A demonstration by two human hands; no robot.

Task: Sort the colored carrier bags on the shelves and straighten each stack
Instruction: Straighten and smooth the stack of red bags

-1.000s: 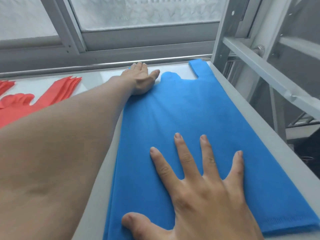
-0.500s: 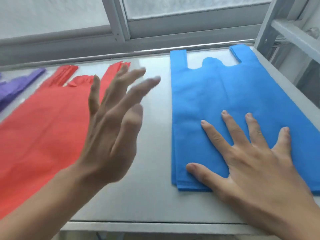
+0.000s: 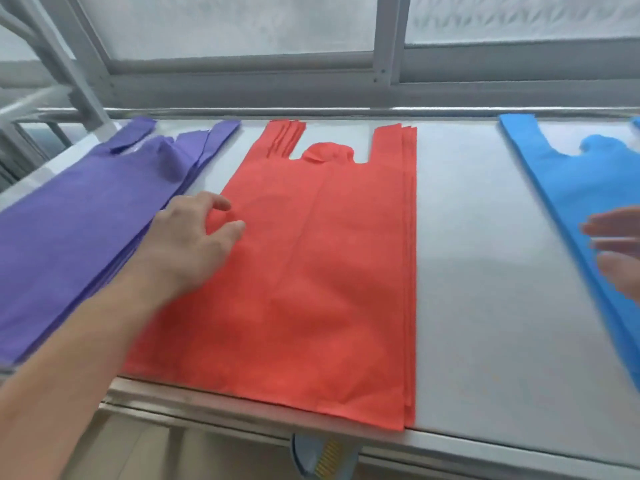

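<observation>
Head view, change noted: attention has swung leftward since a moment ago, from the blue stack to the red one, so the blue looks finished and red is probably next for straightening. Shelf (image 3: 467,271): pale grey, smooth, flat, set under a frosted window, carrying three stacks side by side and well apart. Red bag stack (image 3: 311,289): centre, matte non-woven fabric, vest-cut with two strap handles; layers fanned at the left handle and along the right edge, front corner overhanging the shelf lip. Purple bag stack (image 3: 79,230): left, same fabric, angled, its handles splayed and edges stepped, the least tidy. Blue bag stack (image 3: 571,188): right, partly out of frame, edges seemingly flush. Left hand (image 3: 188,244): fingers loosely curled, thumb and forefinger parted, touching down at the red stack's left edge, gripping nothing yet. Right hand (image 3: 616,247): blurred at the frame edge above the blue stack, fingers extended, empty.
</observation>
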